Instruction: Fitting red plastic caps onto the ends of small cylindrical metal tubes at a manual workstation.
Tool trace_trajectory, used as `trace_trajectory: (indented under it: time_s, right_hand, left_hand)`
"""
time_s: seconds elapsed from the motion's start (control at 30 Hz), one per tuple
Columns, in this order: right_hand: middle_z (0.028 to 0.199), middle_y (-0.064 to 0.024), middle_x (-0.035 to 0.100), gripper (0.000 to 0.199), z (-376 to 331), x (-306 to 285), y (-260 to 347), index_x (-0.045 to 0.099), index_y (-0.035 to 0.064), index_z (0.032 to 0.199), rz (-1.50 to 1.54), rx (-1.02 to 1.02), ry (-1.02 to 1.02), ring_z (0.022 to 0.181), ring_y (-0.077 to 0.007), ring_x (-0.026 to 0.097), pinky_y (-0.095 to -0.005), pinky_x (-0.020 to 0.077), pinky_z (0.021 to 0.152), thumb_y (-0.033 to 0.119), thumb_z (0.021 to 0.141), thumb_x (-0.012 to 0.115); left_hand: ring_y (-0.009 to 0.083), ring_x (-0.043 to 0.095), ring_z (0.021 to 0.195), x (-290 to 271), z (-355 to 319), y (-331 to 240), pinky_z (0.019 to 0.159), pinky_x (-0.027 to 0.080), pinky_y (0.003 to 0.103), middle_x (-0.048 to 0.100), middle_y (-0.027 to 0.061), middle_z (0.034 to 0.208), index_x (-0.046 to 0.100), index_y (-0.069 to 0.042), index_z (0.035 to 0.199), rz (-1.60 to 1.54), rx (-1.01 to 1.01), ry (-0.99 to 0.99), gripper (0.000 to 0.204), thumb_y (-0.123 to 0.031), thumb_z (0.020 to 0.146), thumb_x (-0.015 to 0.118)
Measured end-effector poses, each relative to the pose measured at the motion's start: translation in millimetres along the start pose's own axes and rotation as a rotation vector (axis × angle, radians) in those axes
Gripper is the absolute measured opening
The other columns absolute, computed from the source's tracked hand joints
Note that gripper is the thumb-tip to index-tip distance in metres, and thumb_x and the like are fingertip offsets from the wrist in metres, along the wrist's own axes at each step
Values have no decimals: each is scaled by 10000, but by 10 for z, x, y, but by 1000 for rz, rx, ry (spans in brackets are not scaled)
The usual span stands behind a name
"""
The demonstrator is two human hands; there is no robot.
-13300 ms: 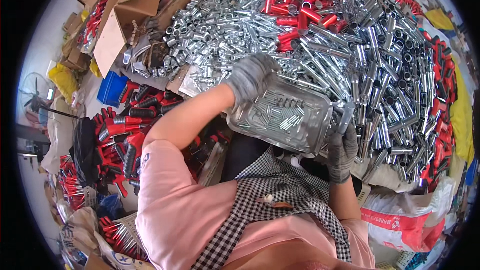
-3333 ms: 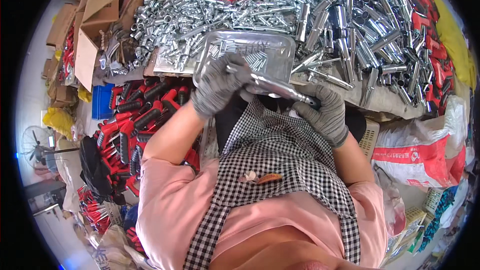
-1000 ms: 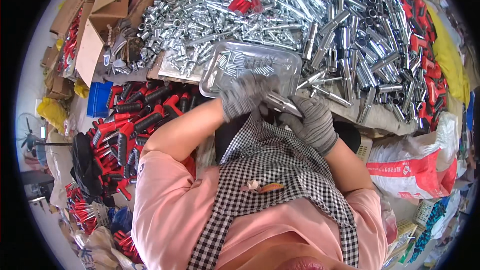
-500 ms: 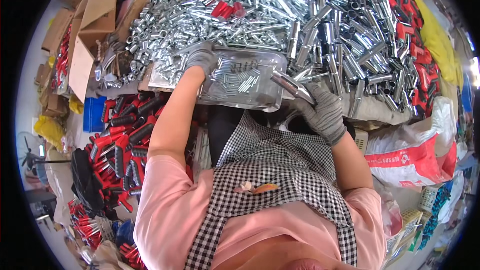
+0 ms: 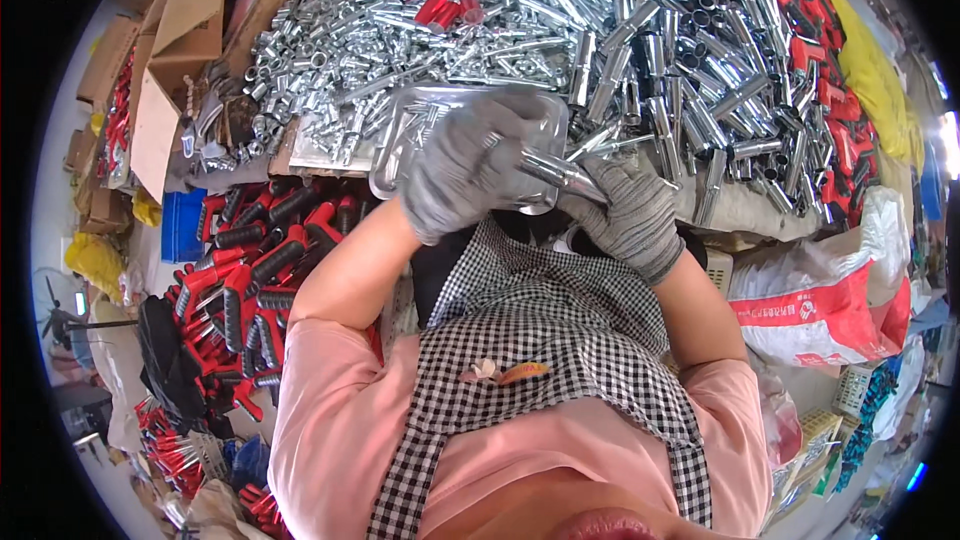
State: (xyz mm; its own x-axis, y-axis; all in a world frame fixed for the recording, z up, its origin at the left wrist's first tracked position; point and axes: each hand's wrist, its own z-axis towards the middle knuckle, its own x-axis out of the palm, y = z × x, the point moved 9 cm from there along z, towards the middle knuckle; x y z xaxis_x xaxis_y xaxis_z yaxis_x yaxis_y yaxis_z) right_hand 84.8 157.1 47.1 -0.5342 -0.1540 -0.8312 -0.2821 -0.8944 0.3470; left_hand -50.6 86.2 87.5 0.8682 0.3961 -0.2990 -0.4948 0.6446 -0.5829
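Observation:
My right hand (image 5: 635, 220), in a grey knitted glove, grips a shiny chrome metal tube (image 5: 562, 176) that slants up to the left. My left hand (image 5: 462, 168), gloved the same way, is at the tube's far end with its fingers curled together. Whatever those fingers pinch is hidden by the glove. Beneath and behind the left hand lies a clear plastic tray (image 5: 386, 168), largely covered by that hand and the tube.
A heap of small metal fittings (image 5: 340, 50) spreads behind the tray, with larger chrome tubes (image 5: 700, 90) at right. Red parts (image 5: 432, 10) lie among them. Red-and-black handles (image 5: 245, 270) fill the left side. A white-and-red sack (image 5: 820, 290) stands at right.
My left hand has left the tray's left part and come right to the tube's end. The right hand still holds the tube, shifted slightly left. The tray has moved a little left.

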Motion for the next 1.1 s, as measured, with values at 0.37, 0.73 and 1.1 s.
trace_trajectory:
  time_s: [0.37,0.73,1.1]
  right_hand:
    - [874,-155,657,467,0,-123,76,621,62,1098,90,46,75,748,-320,653,-377,517,652,312,721,738]
    - [796,-122,622,476,-118,-121,417,595,54,1041,-51,-298,38,614,-265,607,-377,479,537,327,683,748]
    - [864,-138,611,541,-242,-243,288,564,44,1129,-83,-368,25,660,-298,618,-386,486,525,262,674,760]
  left_hand:
    - [296,615,804,349,-147,52,720,498,364,619,152,931,562,-41,837,-47,25,201,133,-141,817,648]
    - [250,579,602,470,-158,140,546,437,360,563,105,610,566,-23,761,127,-644,723,291,-251,705,738]
    - [209,518,535,554,-371,142,491,407,337,519,78,591,511,-48,645,9,-514,516,293,-190,669,766]
